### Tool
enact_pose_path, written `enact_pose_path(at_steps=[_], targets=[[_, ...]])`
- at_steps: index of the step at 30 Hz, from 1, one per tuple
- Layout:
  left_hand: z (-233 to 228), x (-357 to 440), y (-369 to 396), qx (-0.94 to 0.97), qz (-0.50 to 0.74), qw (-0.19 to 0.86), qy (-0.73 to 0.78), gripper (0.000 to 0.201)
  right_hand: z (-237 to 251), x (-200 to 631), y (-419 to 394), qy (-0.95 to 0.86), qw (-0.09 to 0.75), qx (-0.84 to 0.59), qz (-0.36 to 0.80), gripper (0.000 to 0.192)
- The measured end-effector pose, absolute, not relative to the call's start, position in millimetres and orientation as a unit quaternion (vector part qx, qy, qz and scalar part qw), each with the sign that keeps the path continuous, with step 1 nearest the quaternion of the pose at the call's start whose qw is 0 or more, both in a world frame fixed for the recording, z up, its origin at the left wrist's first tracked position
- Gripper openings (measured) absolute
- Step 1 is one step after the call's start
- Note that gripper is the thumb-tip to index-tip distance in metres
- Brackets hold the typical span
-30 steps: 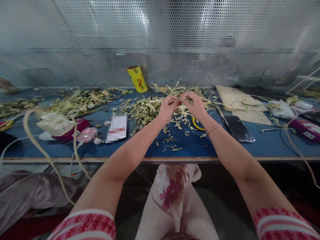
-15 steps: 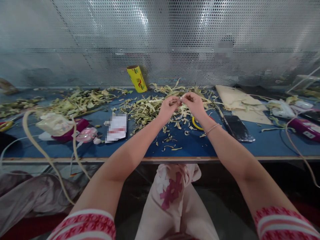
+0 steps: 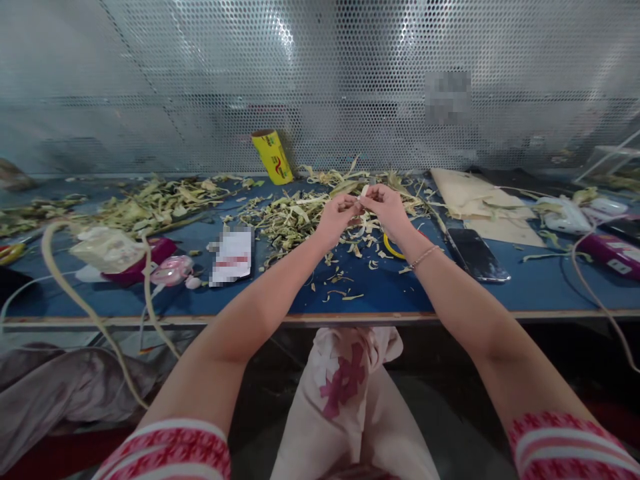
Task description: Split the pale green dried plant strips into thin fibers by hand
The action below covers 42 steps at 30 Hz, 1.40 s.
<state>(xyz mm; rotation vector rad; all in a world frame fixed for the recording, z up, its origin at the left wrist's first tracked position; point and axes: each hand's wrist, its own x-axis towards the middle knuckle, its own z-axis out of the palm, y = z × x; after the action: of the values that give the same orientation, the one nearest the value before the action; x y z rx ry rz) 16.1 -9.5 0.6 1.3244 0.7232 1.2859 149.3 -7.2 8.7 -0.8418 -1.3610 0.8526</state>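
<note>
My left hand [image 3: 339, 215] and my right hand [image 3: 384, 205] meet fingertip to fingertip over the blue table [image 3: 280, 297]. Both are closed in a pinch on a small pale plant strip [image 3: 365, 191], whose lower end is hidden by the fingers. Just behind and left of them spreads a heap of dried greenish plant pieces [image 3: 295, 217]. Loose scraps [image 3: 345, 295] lie scattered below my wrists. A yellow ring [image 3: 393, 248], perhaps a scissor handle, is partly covered by my right wrist.
A yellow tube [image 3: 273, 157] stands tilted by the perforated metal wall [image 3: 320, 80]. Left are another plant heap [image 3: 160, 200], a white packet [image 3: 233, 257] and a pink round case [image 3: 173, 270]. On the right lie a phone [image 3: 477, 255], cardboard [image 3: 465, 190] and a purple box [image 3: 613, 253].
The pale strip now stands up above my fingertips, where before only a small white bit showed between them. Both hands have barely moved.
</note>
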Motion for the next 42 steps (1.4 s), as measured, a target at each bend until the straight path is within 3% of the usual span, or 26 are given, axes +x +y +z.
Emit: enact_pose_path(at_steps=[6,18,27,34,39,42], targets=[[1.1,17.7,-11.2,0.565,0.55,0.545,0.284,0.023,10.3,145.8,-11.2,-0.559,0.625,-0.355,0.414,0.037],[-8.2,17.5,0.7,0.575,0.591,0.505,0.255,0.028,12.9,149.9,-9.4,-0.607,0.618,-0.396,0.304,0.015],[-8.2,16.1,2.6,0.584,0.592,0.481,0.277,0.029,14.2,149.7,-9.9,-0.604,0.618,-0.401,0.305,0.01],[-7.3,16.5,5.3,0.557,0.603,0.496,0.283,0.026,11.3,155.4,-4.4,-0.63,0.597,-0.424,0.26,0.016],[0.0,14.3,-0.3,0.517,0.602,0.547,0.265,0.019,4.2,159.4,6.0,-0.625,0.542,-0.439,0.352,0.006],[2.6,11.8,-2.6,0.509,0.587,0.572,0.263,0.016,4.2,162.6,7.2,-0.629,0.533,-0.459,0.332,0.007]])
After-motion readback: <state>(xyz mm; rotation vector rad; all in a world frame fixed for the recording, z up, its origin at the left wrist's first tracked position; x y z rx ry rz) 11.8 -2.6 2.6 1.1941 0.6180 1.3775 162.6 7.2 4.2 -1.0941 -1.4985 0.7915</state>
